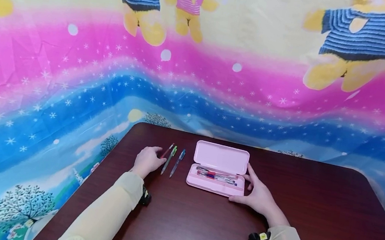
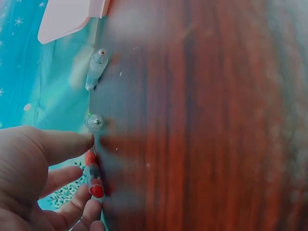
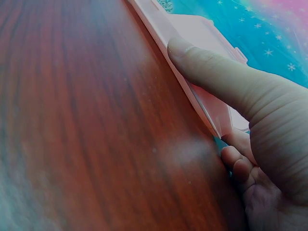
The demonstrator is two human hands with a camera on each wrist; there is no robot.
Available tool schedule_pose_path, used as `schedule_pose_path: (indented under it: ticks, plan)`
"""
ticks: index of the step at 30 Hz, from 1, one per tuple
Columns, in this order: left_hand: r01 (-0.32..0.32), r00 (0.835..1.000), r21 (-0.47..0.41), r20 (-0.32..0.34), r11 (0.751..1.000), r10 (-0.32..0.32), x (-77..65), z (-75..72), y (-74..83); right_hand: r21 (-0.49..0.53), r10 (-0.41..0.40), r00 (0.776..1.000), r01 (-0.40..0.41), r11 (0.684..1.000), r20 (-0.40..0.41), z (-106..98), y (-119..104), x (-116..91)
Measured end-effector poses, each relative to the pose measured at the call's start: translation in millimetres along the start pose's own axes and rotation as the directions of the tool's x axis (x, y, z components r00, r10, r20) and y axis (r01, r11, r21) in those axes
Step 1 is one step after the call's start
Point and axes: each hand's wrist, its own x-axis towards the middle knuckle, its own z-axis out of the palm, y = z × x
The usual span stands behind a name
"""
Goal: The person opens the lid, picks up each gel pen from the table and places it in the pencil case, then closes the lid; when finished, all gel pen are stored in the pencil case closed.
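Note:
An open pink pencil case [image 1: 215,187] lies on the table with several pens [image 1: 215,175] inside, its lid tipped back. My right hand [image 1: 260,196] grips the case's right end, the thumb [image 3: 207,65] along the front edge and the index finger up by the lid. My left hand [image 1: 148,161] is low over the table's left side, around a red pen [image 2: 94,178]. Its thumb [image 2: 72,144] lies on one side of that pen and its fingers on the other, spread apart. To the right of it lie a green-topped pen [image 1: 169,160] and a blue pen [image 1: 177,163].
The dark brown table [image 1: 191,227] ends close behind the case. A printed cloth [image 1: 199,71] with bears and snowflakes hangs behind and at the left. Black wrist straps [image 1: 145,196] sit at both cuffs.

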Motion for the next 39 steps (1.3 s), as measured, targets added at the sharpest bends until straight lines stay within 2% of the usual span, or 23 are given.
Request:
schedule_pose_path:
  ticks: [9, 16, 20, 26, 29, 34, 36, 39]
  plan:
    - [0.016, 0.999, 0.026, 0.030, 1.000, -0.017, -0.2, 3.5, -2.6, 0.008, 0.009, 1.000, -0.009, 1.000, 0.003, 2.7, -0.1, -2.5]
    - [0.029, 1.000, -0.004, -0.005, 1.000, -0.029, -3.8, 2.0, -3.0, 0.022, 0.004, 1.000, -0.004, 1.000, 0.008, 4.0, -2.3, -3.5]
    - [-0.030, 0.999, -0.054, -0.035, 0.998, 0.028, -6.6, -1.2, 6.6, 0.021, 0.002, 1.000, -0.002, 1.000, 0.006, 2.9, -0.5, -3.1]
    - [-0.140, 0.989, -0.143, -0.058, 0.980, 0.133, -12.9, -3.2, 31.5, 0.016, -0.003, 1.000, 0.002, 1.000, 0.004, 0.8, 0.4, -1.5]
    - [-0.225, 0.973, -0.149, -0.078, 0.963, 0.216, -15.7, -1.8, 44.4, 0.014, -0.004, 1.000, 0.004, 1.000, 0.009, -0.1, 0.8, -1.2]
    - [-0.383, 0.924, -0.132, -0.059, 0.914, 0.378, -18.5, 6.3, 62.1, 0.023, 0.010, 1.000, -0.010, 1.000, 0.010, -1.2, 1.0, -1.2]
    - [-0.418, 0.908, -0.136, -0.030, 0.898, 0.418, -19.0, 11.6, 67.6, 0.026, 0.014, 1.000, -0.014, 1.000, 0.010, -1.4, 1.0, -1.0]
    - [-0.443, 0.893, -0.127, 0.016, 0.887, 0.449, -20.6, 20.9, 75.9, 0.027, 0.010, 1.000, -0.010, 1.000, 0.010, -1.4, 1.3, -0.7]
